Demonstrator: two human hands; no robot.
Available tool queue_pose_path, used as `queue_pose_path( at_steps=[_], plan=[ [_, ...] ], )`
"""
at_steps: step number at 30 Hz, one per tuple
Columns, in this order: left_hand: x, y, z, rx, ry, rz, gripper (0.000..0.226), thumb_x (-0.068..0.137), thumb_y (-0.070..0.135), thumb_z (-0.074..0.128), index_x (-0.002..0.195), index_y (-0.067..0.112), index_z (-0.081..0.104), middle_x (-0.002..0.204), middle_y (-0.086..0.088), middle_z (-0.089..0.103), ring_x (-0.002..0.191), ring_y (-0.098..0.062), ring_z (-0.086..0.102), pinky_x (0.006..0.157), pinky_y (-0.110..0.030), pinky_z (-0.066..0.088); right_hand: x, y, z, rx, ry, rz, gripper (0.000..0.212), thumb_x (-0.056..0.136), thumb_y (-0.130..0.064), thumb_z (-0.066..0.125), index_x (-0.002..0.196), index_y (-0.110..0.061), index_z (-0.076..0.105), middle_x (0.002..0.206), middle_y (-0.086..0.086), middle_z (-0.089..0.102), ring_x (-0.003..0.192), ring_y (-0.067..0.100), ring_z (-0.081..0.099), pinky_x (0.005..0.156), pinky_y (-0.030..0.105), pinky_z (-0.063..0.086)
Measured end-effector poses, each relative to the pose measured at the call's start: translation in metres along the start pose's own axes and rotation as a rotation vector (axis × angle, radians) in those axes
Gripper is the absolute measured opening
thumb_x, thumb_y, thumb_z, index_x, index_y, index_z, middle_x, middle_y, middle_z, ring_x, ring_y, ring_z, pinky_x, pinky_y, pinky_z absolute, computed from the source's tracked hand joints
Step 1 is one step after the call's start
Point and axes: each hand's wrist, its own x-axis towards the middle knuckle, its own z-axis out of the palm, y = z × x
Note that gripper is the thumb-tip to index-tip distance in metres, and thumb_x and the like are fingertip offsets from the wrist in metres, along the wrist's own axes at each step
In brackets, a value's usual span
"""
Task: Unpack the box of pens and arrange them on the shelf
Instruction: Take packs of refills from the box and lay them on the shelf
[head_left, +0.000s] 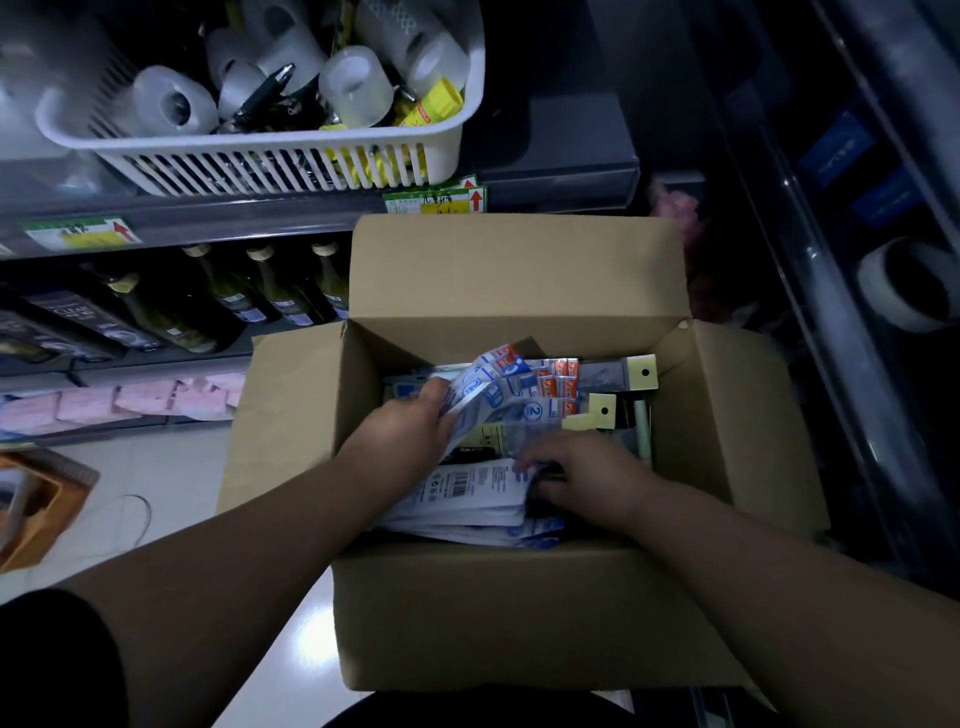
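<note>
Head view shows your left hand (410, 426) inside the box (519, 613), by its left wall. Its fingers are curled round a fanned bunch of blue packs (493, 395), tilted up above the rest. Your right hand (582, 467) lies near the box's front right, fingers bent down onto the white packs (467, 493) stacked flat along the front wall; you cannot tell whether they pinch one. Orange packs (558, 384) fill the back of the box. Its flaps stand open. The shelf (208, 223) runs behind the box, with a white basket (260, 161) of tape rolls at its front edge and bottles (280, 291) on the tier below.
</note>
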Motion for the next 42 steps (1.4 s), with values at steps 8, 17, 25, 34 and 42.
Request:
queue_pose_path(
  at_steps=[8, 17, 25, 34, 42],
  plan=[
    [-0.002, 0.003, -0.006, -0.025, -0.018, -0.008, 0.030, 0.098, 0.034, 0.042, 0.121, 0.015, 0.042, 0.091, -0.020, 0.066, 0.082, -0.039, 0.060, 0.061, -0.032, 0.034, 0.004, -0.003, 0.000, -0.024, -0.021, -0.059, 0.019, 0.085, -0.020, 0.069, 0.102, -0.024, 0.075, 0.110, -0.005, 0.071, 0.102, 0.013, 0.063, 0.091, 0.030, 0.049],
    [0.007, 0.013, -0.047, -0.503, -0.147, 0.026, 0.003, 0.095, 0.031, 0.052, 0.093, 0.030, 0.050, 0.094, 0.001, 0.066, 0.095, -0.021, 0.063, 0.081, -0.031, 0.049, -0.008, -0.016, -0.037, 0.368, 0.307, 0.022, 0.017, 0.092, -0.014, 0.061, 0.080, -0.026, 0.056, 0.075, -0.015, 0.055, 0.070, -0.006, 0.048, 0.068, 0.018, 0.039],
    [0.015, 0.035, -0.084, -0.944, -0.340, -0.065, 0.018, 0.097, 0.033, 0.051, 0.111, 0.024, 0.058, 0.097, -0.002, 0.074, 0.085, -0.020, 0.072, 0.069, -0.032, 0.058, -0.029, -0.026, -0.081, 0.520, 0.460, 0.169, 0.011, 0.092, -0.019, 0.060, 0.101, -0.025, 0.064, 0.092, -0.009, 0.071, 0.080, 0.006, 0.064, 0.074, 0.024, 0.050],
    [0.009, 0.074, -0.113, -1.191, -0.675, 0.003, 0.049, 0.075, 0.019, 0.073, 0.120, 0.011, 0.058, 0.109, -0.016, 0.070, 0.090, -0.031, 0.070, 0.070, -0.037, 0.057, -0.071, -0.044, -0.108, 0.742, 0.576, 0.354, 0.006, 0.088, -0.019, 0.066, 0.089, -0.021, 0.071, 0.073, -0.004, 0.073, 0.061, 0.009, 0.065, 0.059, 0.030, 0.055],
    [-0.006, 0.159, -0.126, -1.289, -0.675, 0.055, 0.035, 0.070, 0.013, 0.072, 0.105, 0.011, 0.067, 0.104, -0.018, 0.071, 0.080, -0.028, 0.072, 0.063, -0.037, 0.059, -0.151, -0.042, -0.134, 1.487, 0.867, 0.381, 0.030, 0.085, -0.040, 0.067, 0.096, -0.013, 0.072, 0.077, 0.007, 0.071, 0.059, 0.013, 0.061, 0.059, 0.018, 0.046]
  ],
)
